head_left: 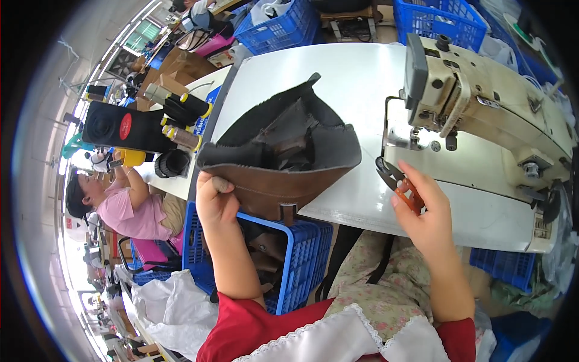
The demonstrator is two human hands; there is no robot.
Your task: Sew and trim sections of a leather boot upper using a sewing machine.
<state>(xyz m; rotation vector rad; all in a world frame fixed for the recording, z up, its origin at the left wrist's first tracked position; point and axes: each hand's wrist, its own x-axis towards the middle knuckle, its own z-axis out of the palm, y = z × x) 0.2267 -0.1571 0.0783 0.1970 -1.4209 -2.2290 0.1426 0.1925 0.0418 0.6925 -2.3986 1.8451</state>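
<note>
My left hand point(217, 194) grips the lower left edge of a brown leather bag point(271, 188), its thumb over the rim. The bag is held tilted above the white table with its mouth spread, showing a dark lining and folded inner panels. A short strap tab with a metal-looking piece hangs from its near side. On the right, my right hand point(427, 218) is closed around the orange handles of a pair of pliers point(409, 194). Their dark jaws point up and left, apart from the bag, just in front of the sewing machine's needle area.
A cream industrial sewing machine point(491, 114) stands at the right of the white table point(362, 72). Below the bag is a blue crate point(307, 256) with dark pieces inside. Another machine with thread cones point(184, 137) and a seated person point(136, 208) are at left. More blue crates point(280, 30) stand behind.
</note>
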